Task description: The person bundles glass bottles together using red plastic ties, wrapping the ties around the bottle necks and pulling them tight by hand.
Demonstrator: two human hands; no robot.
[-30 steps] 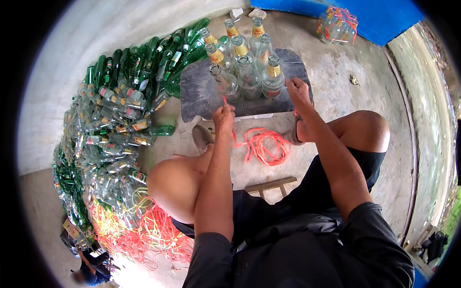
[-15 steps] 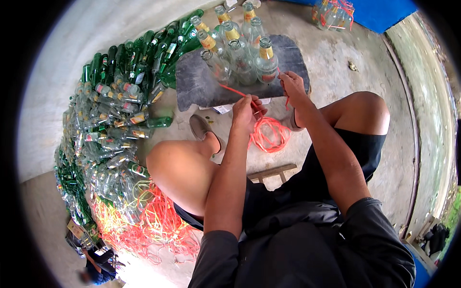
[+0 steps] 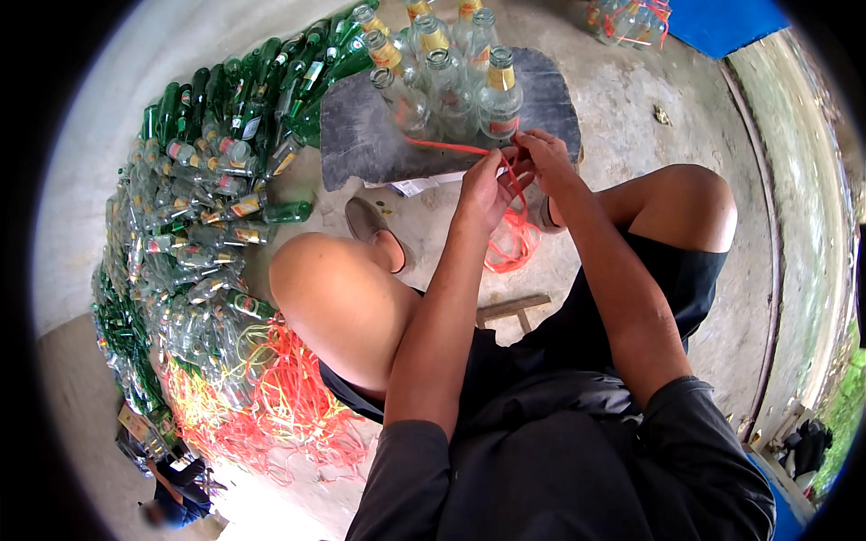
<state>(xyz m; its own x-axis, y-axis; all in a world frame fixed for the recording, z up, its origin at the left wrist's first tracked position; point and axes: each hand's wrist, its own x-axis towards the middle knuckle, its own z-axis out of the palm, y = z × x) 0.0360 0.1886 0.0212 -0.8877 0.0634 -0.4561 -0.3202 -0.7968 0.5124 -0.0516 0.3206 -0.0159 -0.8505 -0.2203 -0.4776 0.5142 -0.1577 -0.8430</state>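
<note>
Clear glass bottles (image 3: 448, 101) with yellow neck labels stand upright in a tight cluster on a dark, worn board (image 3: 347, 140) in front of me. A red plastic strap (image 3: 444, 145) runs from the cluster's near left side to my hands. My left hand (image 3: 485, 193) is closed on this strap just off the board's near edge. Close beside it, my right hand (image 3: 548, 164) pinches the strap near the front right bottle; its fingertips are partly hidden. Below the hands, a loose coil of the same strap (image 3: 514, 248) lies on the floor between my feet.
Green and clear bottles (image 3: 203, 198) are heaped along the left wall. Tangled red and yellow straps (image 3: 289, 397) lie by my left knee. A strapped bottle bundle (image 3: 629, 20) stands far right beside a blue panel (image 3: 726, 22). Another person (image 3: 180, 496) is at the lower left.
My left hand has moved right and slightly up, bringing the strap toward my right hand. The two hands are now together. The view has shifted slightly.
</note>
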